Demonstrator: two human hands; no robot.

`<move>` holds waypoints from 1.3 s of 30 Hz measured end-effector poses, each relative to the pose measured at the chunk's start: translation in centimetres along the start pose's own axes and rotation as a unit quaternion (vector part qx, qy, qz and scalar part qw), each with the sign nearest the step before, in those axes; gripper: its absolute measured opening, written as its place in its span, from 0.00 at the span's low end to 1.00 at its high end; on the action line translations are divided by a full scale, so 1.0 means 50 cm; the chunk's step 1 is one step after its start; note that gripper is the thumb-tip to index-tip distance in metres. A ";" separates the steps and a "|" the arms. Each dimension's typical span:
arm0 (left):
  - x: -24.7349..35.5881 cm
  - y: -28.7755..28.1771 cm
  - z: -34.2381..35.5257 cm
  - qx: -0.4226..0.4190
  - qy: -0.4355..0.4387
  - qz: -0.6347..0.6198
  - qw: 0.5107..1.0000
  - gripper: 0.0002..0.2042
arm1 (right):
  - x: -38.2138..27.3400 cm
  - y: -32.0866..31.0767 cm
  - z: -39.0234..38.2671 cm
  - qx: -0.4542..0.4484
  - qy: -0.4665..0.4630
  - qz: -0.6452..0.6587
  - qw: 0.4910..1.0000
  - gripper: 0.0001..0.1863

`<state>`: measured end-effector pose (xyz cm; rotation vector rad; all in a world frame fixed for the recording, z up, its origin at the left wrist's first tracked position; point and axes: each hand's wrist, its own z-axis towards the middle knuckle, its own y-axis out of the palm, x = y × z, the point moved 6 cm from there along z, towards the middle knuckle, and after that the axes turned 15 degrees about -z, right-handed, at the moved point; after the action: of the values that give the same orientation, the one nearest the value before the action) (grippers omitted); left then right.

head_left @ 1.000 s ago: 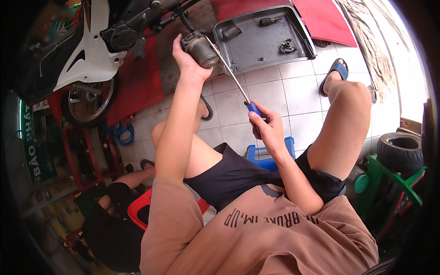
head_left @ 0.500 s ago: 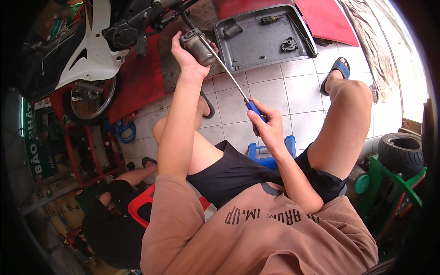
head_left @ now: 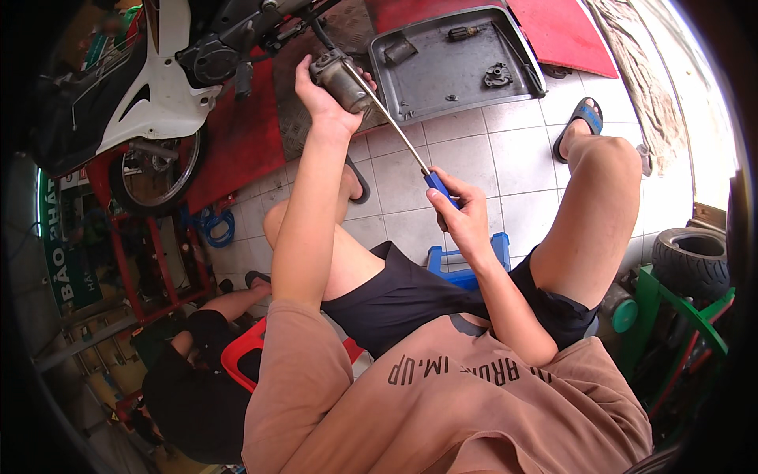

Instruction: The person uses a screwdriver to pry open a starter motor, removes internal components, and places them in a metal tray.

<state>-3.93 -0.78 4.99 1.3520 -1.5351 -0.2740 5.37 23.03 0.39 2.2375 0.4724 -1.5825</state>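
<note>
My left hand point(head_left: 328, 107) is closed around a grimy metal cylindrical motor part point(head_left: 341, 83) below the motorbike's engine point(head_left: 213, 55). My right hand point(head_left: 460, 209) grips the blue handle of a long screwdriver point(head_left: 437, 188), its steel shaft running up-left to the upper side of that part; the exact contact at the tip is hard to make out. Beside the part lies a grey metal tray point(head_left: 450, 79) holding a small cylinder point(head_left: 399, 53), a dark fitting point(head_left: 462, 34), a bracket-like part point(head_left: 497, 75) and small pieces.
A white-and-black motorbike point(head_left: 150, 110) stands upper left on a red platform point(head_left: 237, 150). A blue hose coil point(head_left: 215, 229) lies below it. Another person's leg point(head_left: 233, 300) is at lower left. A tyre point(head_left: 691, 265) rests on a green stand point(head_left: 691, 316) at right. A blue plastic item point(head_left: 493, 253) is between my knees.
Over the last second my right hand and the screwdriver have shifted slightly upward and to the left. The held part has barely moved, tilting a little with my left hand.
</note>
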 end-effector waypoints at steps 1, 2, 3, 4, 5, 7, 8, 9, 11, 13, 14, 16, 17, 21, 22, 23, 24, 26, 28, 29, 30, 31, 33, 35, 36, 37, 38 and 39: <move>-0.001 0.000 0.001 0.000 -0.001 0.002 1.000 0.29 | 0.000 0.000 0.001 0.000 0.000 0.000 1.000 0.20; -0.001 -0.001 0.002 -0.001 -0.001 0.003 1.000 0.29 | 0.000 0.000 0.001 0.003 -0.004 -0.002 1.000 0.19; -0.001 -0.001 0.001 0.000 -0.001 0.003 1.000 0.29 | -0.001 0.000 0.002 0.006 -0.008 -0.004 1.000 0.19; -0.001 -0.002 0.001 -0.002 -0.003 0.003 1.000 0.29 | -0.001 0.001 0.001 0.005 -0.008 -0.004 1.000 0.19; -0.002 -0.002 0.000 -0.003 -0.005 0.002 1.000 0.29 | -0.001 0.000 0.001 0.008 -0.003 0.005 1.000 0.19; -0.004 -0.002 0.000 0.002 -0.005 -0.004 1.000 0.29 | 0.001 -0.002 0.000 0.013 0.002 0.013 1.000 0.18; -0.004 -0.002 0.000 0.007 -0.004 -0.010 1.000 0.30 | 0.002 -0.002 0.000 0.013 0.005 0.014 1.000 0.18; -0.004 -0.003 0.000 0.007 -0.004 -0.009 1.000 0.30 | 0.003 -0.001 0.001 0.013 0.007 0.016 1.000 0.18; -0.001 -0.004 0.002 0.000 0.002 -0.009 1.000 0.30 | 0.001 -0.001 0.000 0.012 0.007 0.017 1.000 0.18; -0.001 -0.004 0.002 -0.002 0.003 -0.005 1.000 0.30 | 0.001 -0.001 0.000 0.012 0.007 0.017 1.000 0.19; -0.001 -0.004 0.003 -0.004 0.005 -0.002 1.000 0.30 | 0.001 -0.001 0.000 0.010 0.009 0.019 1.000 0.19; -0.002 -0.004 0.003 -0.008 0.003 -0.006 1.000 0.30 | 0.002 -0.001 0.000 0.009 0.011 0.021 1.000 0.19; -0.002 -0.004 0.004 -0.012 0.002 -0.010 1.000 0.29 | 0.002 0.000 0.000 0.007 0.013 0.027 1.000 0.19; 0.001 -0.002 0.009 -0.018 0.007 0.012 1.000 0.28 | 0.008 -0.007 0.003 0.004 0.031 0.031 0.999 0.20; 0.004 -0.002 0.012 -0.011 0.021 0.035 0.999 0.27 | 0.010 -0.006 0.005 0.003 0.031 0.031 0.999 0.20; 0.008 -0.003 0.014 -0.005 0.034 0.058 0.998 0.27 | 0.006 -0.013 0.007 0.043 -0.009 -0.016 0.999 0.19; 0.005 -0.001 0.015 -0.005 0.033 0.058 0.998 0.27 | 0.004 -0.015 0.006 0.063 -0.028 -0.039 0.997 0.18; 0.004 0.001 0.018 0.003 0.061 0.095 0.994 0.24 | -0.010 -0.025 0.003 0.142 -0.100 -0.118 0.978 0.15; -0.003 -0.013 0.023 0.013 0.056 0.091 0.994 0.23 | -0.027 -0.033 -0.007 0.197 -0.152 -0.171 0.953 0.13; -0.008 -0.021 0.027 0.023 0.051 0.088 0.995 0.22 | -0.022 -0.034 -0.004 0.164 -0.111 -0.206 0.958 0.11; -0.016 -0.023 0.030 0.023 0.049 0.088 0.995 0.22 | -0.012 -0.038 -0.003 0.133 -0.069 -0.240 0.959 0.09; -0.021 -0.023 0.034 0.019 0.066 0.119 0.991 0.22 | 0.004 -0.041 0.000 0.134 -0.067 -0.240 0.959 0.09; -0.028 -0.034 0.048 0.026 0.076 0.159 0.984 0.21 | 0.060 -0.031 0.014 0.085 0.014 -0.083 0.993 0.09; -0.035 -0.059 0.065 0.050 0.085 0.165 0.981 0.21 | 0.045 -0.030 0.001 0.129 -0.034 -0.132 0.982 0.07; -0.040 -0.062 0.064 0.072 0.094 0.171 0.978 0.21 | 0.026 -0.034 -0.007 0.172 -0.082 -0.181 0.965 0.07; -0.047 -0.064 0.058 0.094 0.112 0.191 0.971 0.21 | 0.024 -0.036 -0.008 0.173 -0.081 -0.182 0.965 0.07; -0.055 -0.064 0.059 0.094 0.110 0.190 0.971 0.21 | 0.004 -0.044 -0.017 0.230 -0.134 -0.286 0.920 0.07; -0.059 -0.070 0.059 0.113 0.118 0.197 0.967 0.21 | -0.015 -0.046 -0.029 0.282 -0.185 -0.385 0.859 0.09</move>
<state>-4.60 -0.82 -0.43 1.1684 -1.6230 0.3097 5.26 25.71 1.30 2.1250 0.9725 -2.8112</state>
